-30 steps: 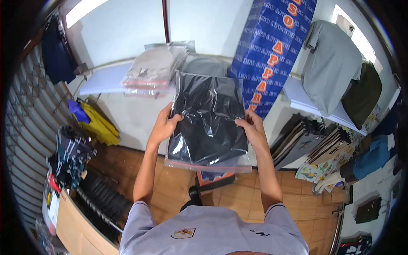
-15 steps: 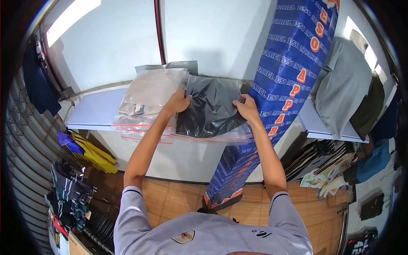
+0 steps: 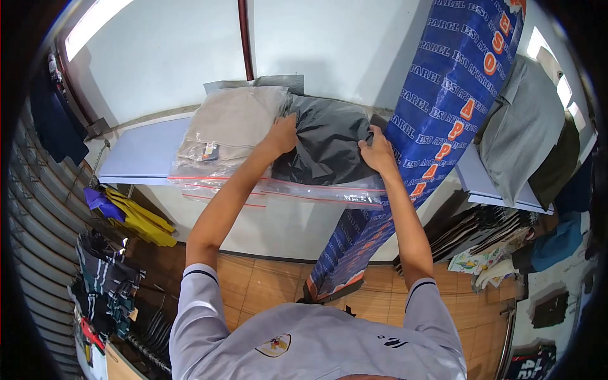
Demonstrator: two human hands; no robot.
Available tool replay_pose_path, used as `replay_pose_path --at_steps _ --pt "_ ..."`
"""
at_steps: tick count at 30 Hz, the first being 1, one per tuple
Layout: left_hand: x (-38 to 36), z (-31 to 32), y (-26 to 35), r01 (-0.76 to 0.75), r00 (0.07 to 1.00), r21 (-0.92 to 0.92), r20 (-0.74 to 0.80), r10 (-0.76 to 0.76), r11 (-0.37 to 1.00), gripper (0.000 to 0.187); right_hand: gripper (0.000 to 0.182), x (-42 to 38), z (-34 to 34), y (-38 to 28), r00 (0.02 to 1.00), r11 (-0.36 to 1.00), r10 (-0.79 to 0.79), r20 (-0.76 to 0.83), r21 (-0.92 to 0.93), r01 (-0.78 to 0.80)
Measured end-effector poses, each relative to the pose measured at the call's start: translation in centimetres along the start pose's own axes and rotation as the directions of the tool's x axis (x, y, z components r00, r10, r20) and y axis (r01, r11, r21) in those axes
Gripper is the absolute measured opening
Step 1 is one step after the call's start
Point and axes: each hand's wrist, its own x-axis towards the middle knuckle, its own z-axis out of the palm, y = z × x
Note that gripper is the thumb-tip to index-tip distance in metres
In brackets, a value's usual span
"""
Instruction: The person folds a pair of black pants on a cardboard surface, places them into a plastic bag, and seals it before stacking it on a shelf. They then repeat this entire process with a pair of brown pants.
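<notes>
A dark grey garment folded in a clear plastic bag point(image 3: 326, 149) lies on the shelf, its surface creased. My left hand point(image 3: 282, 134) is closed on the bag's left edge, with the fingertips partly hidden. At the right edge, my right hand point(image 3: 379, 152) pinches the same bag between thumb and fingers. Just left of it sits a beige garment in a clear bag point(image 3: 237, 120) with a small tag point(image 3: 210, 152). Red seal strips run along the front edges of the bags, which hang over the shelf's edge.
The pale blue shelf point(image 3: 142, 152) runs along the white wall. A blue printed column point(image 3: 437, 114) stands close to my right hand. Yellow clothing point(image 3: 142, 218) hangs at left, a grey garment point(image 3: 522, 126) lies at right, and hanging garments point(image 3: 478, 231) are below it.
Both hands have shifted slightly up and right in view, still at the dark bag's sides. The whole scene has also moved a little, and the dark bag's creases look different.
</notes>
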Motion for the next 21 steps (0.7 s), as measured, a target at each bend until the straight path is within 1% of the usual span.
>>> replay_pose_path --at_steps 1,2,3,4,6,8,9,10,11,12,13,14,15,16,17,18,19,20,21 --pt "-0.6 0.0 0.6 0.006 1.000 0.031 -0.001 -0.006 1.000 0.055 0.062 -0.8 -0.2 -0.3 0.999 0.999 -0.031 -0.024 -0.020 0.031" --pt "-1.7 0.3 1.3 -0.038 0.988 0.060 -0.145 0.046 0.997 0.055 0.060 -1.9 -0.5 -0.6 0.986 0.992 -0.130 -0.101 -0.003 0.130" --pt "-3.5 0.7 2.2 -0.077 0.952 0.099 -0.288 0.102 0.992 0.055 0.058 -3.4 -0.8 -0.9 0.956 0.972 -0.228 -0.183 0.007 0.233" --pt "-5.5 1.3 3.2 -0.107 0.894 0.143 -0.419 0.158 0.984 0.054 0.056 -5.3 -1.1 -1.2 0.912 0.943 -0.317 -0.260 0.011 0.332" --pt "-10.4 -1.4 7.3 -0.191 0.905 -0.065 -0.399 0.149 0.980 0.053 0.048 -9.7 -2.9 -2.6 0.847 0.893 -0.400 -0.350 0.059 0.446" --pt "-15.9 -2.9 10.1 -0.331 0.872 -0.229 -0.444 0.204 0.915 0.051 0.042 -14.2 -3.1 -2.1 0.811 0.868 -0.348 -0.470 0.166 0.468" --pt "-18.7 -2.4 10.9 -0.302 0.899 -0.280 -0.403 0.174 0.911 0.050 0.030 -16.8 -2.5 -0.6 0.816 0.872 -0.262 -0.515 0.235 0.429" --pt "-21.9 -1.6 11.6 -0.267 0.923 -0.332 -0.359 0.141 0.905 0.049 0.016 -19.1 -0.3 2.9 0.760 0.851 -0.268 -0.592 0.223 0.475" --pt "-25.0 -0.1 12.0 -0.168 0.962 -0.435 -0.267 0.051 0.885 0.046 0.013 -22.0 0.9 4.7 0.786 0.854 -0.213 -0.580 0.279 0.438" --pt "-27.7 1.6 12.1 -0.065 0.984 -0.523 -0.173 -0.031 0.850 0.042 0.013 -24.7 1.9 6.4 0.828 0.843 -0.171 -0.533 0.356 0.403" --pt "-29.7 3.1 12.4 0.106 0.989 -0.641 -0.015 -0.150 0.760 0.039 0.013 -27.8 4.7 9.9 0.906 0.841 0.024 -0.423 0.498 0.211" --pt "-32.2 5.0 12.6 0.286 0.955 -0.723 0.162 -0.247 0.630 0.038 0.013 -30.6 6.2 12.5 0.942 0.859 0.085 -0.326 0.503 0.096" --pt "-35.9 10.2 10.4 0.336 0.938 -0.668 0.180 -0.295 0.663 0.039 0.013 -33.4 7.4 15.0 0.963 0.870 0.150 -0.223 0.492 -0.022" --pt "-39.4 15.4 8.3 0.388 0.919 -0.611 0.196 -0.342 0.691 0.040 0.014 -36.2 8.9 18.4 0.967 0.888 0.221 -0.129 0.436 -0.145" --pt "-44.5 21.5 5.9 0.497 0.863 -0.579 0.247 -0.442 0.646 0.044 0.016 -39.3 10.4 22.2 0.953 0.894 0.299 -0.037 0.360 -0.267" --pt "-49.5 27.4 3.8 0.598 0.793 -0.544 0.294 -0.534 0.588 0.048 0.023 -42.5 12.1 26.2 0.972 0.945 0.227 -0.057 0.254 -0.205" --pt "-54.6 32.0 2.7 0.717 0.690 -0.459 0.364 -0.625 0.524 0.053 0.030 -45.4 13.5 29.8 0.986 0.980 0.151 -0.073 0.145 -0.139" --pt "-59.3 35.9 1.9 0.818 0.572 -0.364 0.425 -0.701 0.446 0.057 0.029 -47.9 13.9 32.3 0.939 0.924 0.337 0.065 0.168 -0.343" --pt "-63.2 37.2 2.7 0.880 0.475 -0.288 0.494 -0.728 0.378 0.057 0.027 -50.2 13.9 34.6 0.840 0.831 0.504 0.202 0.154 -0.535"
